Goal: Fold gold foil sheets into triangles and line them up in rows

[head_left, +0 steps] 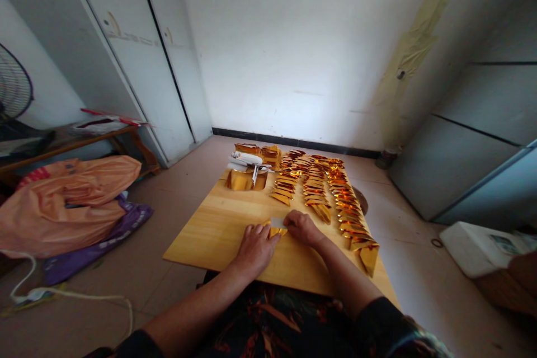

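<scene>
A small sheet of gold foil paper (277,231), its pale grey side partly showing, lies on the wooden board (205,229) between my hands. My left hand (257,247) presses its curled fingers and thumb on the left and near part of the sheet. At the right edge, the fingers of my right hand (302,228) are pinched together on the paper; their tips are partly hidden. Beyond my hands stand rows of folded gold foil pieces (316,187), overlapping one another. The nearest piece of the right row (369,257) sits by my right forearm.
At the board's far left are a gold foil stack (241,180), white paper strips (247,158) and more gold bundles (271,155). An orange cloth (75,196) and a purple bag (100,243) lie left. A white cable (92,295) crosses the floor. A white box (482,249) stands right.
</scene>
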`<state>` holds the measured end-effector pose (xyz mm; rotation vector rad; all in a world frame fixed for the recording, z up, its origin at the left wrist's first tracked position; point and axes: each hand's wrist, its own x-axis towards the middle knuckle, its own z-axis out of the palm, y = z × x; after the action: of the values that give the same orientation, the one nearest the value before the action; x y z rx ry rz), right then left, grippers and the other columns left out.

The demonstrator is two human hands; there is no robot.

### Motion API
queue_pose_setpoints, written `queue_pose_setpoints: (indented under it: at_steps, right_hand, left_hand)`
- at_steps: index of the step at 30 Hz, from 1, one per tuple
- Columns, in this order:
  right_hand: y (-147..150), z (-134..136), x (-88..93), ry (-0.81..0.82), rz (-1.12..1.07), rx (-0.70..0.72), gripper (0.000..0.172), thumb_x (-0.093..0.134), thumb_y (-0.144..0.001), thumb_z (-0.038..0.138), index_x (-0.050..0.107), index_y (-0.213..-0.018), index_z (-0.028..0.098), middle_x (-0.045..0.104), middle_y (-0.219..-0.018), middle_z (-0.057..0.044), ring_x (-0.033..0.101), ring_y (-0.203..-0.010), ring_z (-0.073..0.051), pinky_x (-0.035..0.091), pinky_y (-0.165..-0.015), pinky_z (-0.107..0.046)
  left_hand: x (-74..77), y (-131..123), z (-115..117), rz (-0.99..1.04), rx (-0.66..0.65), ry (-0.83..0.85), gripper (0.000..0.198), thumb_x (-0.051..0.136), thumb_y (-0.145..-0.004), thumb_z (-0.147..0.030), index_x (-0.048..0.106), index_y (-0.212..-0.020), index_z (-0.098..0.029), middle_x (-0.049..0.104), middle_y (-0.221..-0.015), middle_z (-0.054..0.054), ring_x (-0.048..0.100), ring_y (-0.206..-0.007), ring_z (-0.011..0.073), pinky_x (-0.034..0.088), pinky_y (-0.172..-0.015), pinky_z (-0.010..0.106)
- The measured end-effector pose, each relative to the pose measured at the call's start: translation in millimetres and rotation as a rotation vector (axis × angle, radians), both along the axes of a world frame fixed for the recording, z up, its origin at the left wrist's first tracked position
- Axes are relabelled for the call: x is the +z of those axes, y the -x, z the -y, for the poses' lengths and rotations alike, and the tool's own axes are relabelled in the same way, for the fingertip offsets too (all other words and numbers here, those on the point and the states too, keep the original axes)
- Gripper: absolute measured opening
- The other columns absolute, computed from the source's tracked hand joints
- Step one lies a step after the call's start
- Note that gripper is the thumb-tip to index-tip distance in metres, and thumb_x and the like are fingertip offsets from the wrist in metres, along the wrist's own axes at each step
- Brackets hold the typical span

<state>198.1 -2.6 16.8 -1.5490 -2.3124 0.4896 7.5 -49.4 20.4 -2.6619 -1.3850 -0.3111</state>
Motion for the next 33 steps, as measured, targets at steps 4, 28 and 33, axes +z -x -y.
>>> queue_pose_setpoints:
  at_steps: [4, 28, 33]
  right_hand:
    - [3, 3, 3.9, 0.013, 0.024, -0.021, 0.012, 0.066, -0.074, 0.021, 0.064, -0.086, 0.018, 0.063, -0.088, -0.002, 0.056, -0.077, -0.014, 0.037, -0.069, -0.024]
    - [-3, -2, 3.9, 0.13, -0.163, -0.04, 0.02, 0.056, -0.071, 0.006, 0.066, -0.084, 0.017, 0.064, -0.085, -0.001, 0.056, -0.074, -0.012, 0.04, -0.068, -0.022]
    - [5, 1, 6.2, 0.091, -0.072, -0.081, 0.017, 0.068, -0.067, 0.017, 0.065, -0.084, 0.018, 0.064, -0.086, -0.002, 0.054, -0.075, -0.014, 0.038, -0.067, -0.023]
  left_hand:
    - [-0.9, 2, 0, 0.02, -0.006, 0.012, 0.027, 0.055, -0.086, -0.023, 0.063, -0.111, -0.032, 0.061, -0.116, 0.007, 0.053, -0.097, 0.0229, 0.036, -0.081, 0.038]
    - [8.4, -2, 2, 0.068, 0.053, 0.164, 0.027, 0.052, -0.088, -0.026, 0.065, -0.11, -0.033, 0.06, -0.118, 0.007, 0.051, -0.104, 0.0272, 0.033, -0.089, 0.047]
    - [9.8, -13, 1, 0.121, 0.143, 0.178, 0.018, 0.054, -0.086, -0.033, 0.071, -0.093, -0.029, 0.064, -0.102, 0.008, 0.051, -0.1, 0.0269, 0.034, -0.084, 0.043]
